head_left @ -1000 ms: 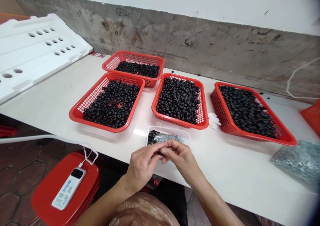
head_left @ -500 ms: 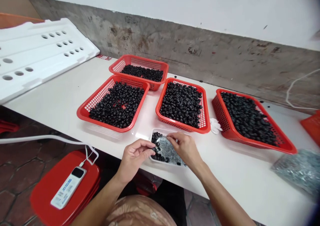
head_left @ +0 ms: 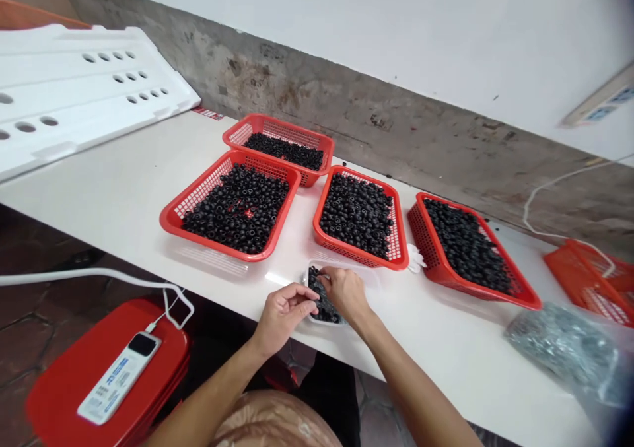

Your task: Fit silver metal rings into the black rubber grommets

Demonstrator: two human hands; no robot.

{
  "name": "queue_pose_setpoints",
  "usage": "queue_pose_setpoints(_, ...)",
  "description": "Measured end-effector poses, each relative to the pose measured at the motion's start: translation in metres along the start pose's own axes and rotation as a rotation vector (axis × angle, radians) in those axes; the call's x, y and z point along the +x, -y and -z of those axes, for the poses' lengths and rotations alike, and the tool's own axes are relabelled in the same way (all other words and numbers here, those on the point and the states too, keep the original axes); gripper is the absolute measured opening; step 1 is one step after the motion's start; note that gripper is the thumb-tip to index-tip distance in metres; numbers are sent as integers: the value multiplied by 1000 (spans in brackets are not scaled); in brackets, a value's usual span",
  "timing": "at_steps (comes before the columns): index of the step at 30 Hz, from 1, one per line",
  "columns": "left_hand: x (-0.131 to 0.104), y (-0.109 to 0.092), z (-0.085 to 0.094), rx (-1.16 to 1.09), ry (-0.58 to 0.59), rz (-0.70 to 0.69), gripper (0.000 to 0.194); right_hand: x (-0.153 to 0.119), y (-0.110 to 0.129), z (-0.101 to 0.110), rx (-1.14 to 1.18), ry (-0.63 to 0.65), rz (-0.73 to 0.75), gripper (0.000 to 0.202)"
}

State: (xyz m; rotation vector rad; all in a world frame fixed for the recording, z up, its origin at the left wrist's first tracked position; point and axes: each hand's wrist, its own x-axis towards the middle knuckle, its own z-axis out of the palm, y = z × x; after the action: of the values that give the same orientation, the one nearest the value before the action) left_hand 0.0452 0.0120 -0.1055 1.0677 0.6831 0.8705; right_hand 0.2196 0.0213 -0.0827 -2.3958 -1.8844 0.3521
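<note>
A small clear plastic tray sits near the table's front edge, with black ring-like pieces and small grey metallic bits in it. My left hand is at the tray's left side, thumb and forefinger pinched together above the rim. Over the tray's far part, my right hand reaches in from the right with its fingertips pinched by the black pieces. Whatever either pinch holds is too small or hidden to make out. My right hand covers much of the tray's contents.
Beyond the tray stand red baskets of black pieces: left, back, middle and right. A white crumpled glove lies between two of them. At right are a clear bag of metallic parts and an orange-red basket.
My right hand has moved left, from the tray's right part toward the black pieces and closer to my left hand. My left hand keeps its pinch. The camera view has tilted and shifted right.
</note>
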Motion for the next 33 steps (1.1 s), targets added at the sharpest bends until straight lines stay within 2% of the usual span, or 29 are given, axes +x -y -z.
queue_pose_setpoints(7, -7, -8, 13, -77, 26, 59, 20, -14, -3, 11, 172, -81, 85, 31)
queue_pose_setpoints(11, 5, -22, 11, -145, 10, 108, 24, -33, 3, 27, 383, -292, 188, 31)
queue_pose_setpoints(16, 46, -53, -8, -167, 44, 105, 31, -34, 7, 54, 403, -521, 384, 17)
queue_pose_setpoints(19, 67, -73, -22, -143, 99, 63, 31, -23, 1, 71, 406, -604, 496, 19)
queue_pose_setpoints(22, 84, -87, -33, -114, 137, 47, 29, -11, -10, 86, 414, -669, 544, 21)
queue_pose_setpoints(29, 126, -96, -56, -67, 242, 70, 26, 9, -42, 108, 473, -700, 618, 23)
queue_pose_setpoints(33, 144, -101, -73, -62, 286, 104, 33, 17, -62, 116, 426, -803, 639, 25)
